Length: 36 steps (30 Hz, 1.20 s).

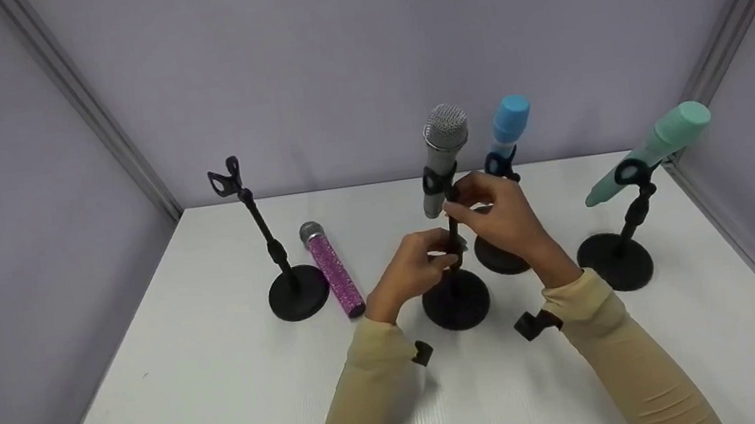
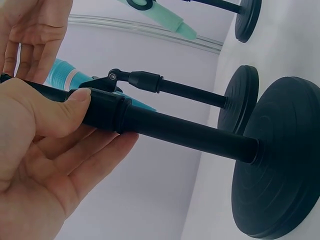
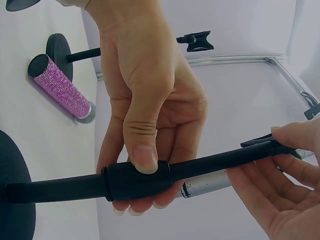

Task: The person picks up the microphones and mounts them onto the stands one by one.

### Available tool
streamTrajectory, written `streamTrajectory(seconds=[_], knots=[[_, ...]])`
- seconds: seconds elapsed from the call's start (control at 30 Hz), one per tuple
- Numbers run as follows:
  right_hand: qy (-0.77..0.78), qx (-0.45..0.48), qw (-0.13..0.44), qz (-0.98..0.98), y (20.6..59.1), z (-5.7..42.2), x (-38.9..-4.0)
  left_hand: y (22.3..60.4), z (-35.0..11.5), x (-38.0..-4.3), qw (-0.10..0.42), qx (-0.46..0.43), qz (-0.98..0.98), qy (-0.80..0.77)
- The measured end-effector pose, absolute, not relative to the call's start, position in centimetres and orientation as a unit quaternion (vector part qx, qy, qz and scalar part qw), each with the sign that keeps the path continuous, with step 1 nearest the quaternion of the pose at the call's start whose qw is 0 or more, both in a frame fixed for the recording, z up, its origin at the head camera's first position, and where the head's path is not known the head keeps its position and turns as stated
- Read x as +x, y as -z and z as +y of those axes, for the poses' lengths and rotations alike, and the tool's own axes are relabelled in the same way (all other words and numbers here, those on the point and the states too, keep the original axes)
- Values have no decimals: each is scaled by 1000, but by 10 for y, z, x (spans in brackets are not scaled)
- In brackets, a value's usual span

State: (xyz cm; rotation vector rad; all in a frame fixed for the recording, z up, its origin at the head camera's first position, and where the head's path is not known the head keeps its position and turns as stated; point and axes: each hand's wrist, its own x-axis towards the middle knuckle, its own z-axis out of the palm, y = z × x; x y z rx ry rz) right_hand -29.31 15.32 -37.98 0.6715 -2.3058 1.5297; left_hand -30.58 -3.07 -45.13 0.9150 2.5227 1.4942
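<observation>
A silver microphone (image 1: 446, 131) sits upright, slightly tilted, in the clip of the middle black stand (image 1: 457, 301). My left hand (image 1: 412, 267) grips the stand's thick collar (image 2: 102, 110), thumb on one side and fingers on the other. Higher up, my right hand (image 1: 500, 214) pinches the thin upper pole (image 3: 220, 164) just below the clip. In the right wrist view, the silver microphone's lower end (image 3: 205, 184) shows behind the pole, between the two hands. The round base stands on the white table.
A glittery pink microphone (image 1: 334, 270) lies beside a stand with a bare clip (image 1: 293, 294) on the left. Close behind my right hand is a stand holding a blue microphone (image 1: 510, 120). Another stand (image 1: 616, 261) at right holds a mint-green microphone (image 1: 660, 140). Grey walls enclose the table.
</observation>
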Motion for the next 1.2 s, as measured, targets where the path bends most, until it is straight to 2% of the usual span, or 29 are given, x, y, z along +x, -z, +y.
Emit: streamTrajectory(seconds=[0.3, 0.53, 0.63, 1.2], knots=[[-542, 234, 141, -795, 380, 154, -293, 453, -31, -304, 27, 306, 812, -496], [-543, 236, 139, -794, 379, 153, -293, 457, -30, -307, -56, 296, 817, -492], [-544, 236, 140, -793, 381, 153, -293, 457, -30, -307, -73, 292, 819, -490], [-542, 239, 143, -793, 381, 152, -293, 457, -32, -306, 2, 307, 809, -502]])
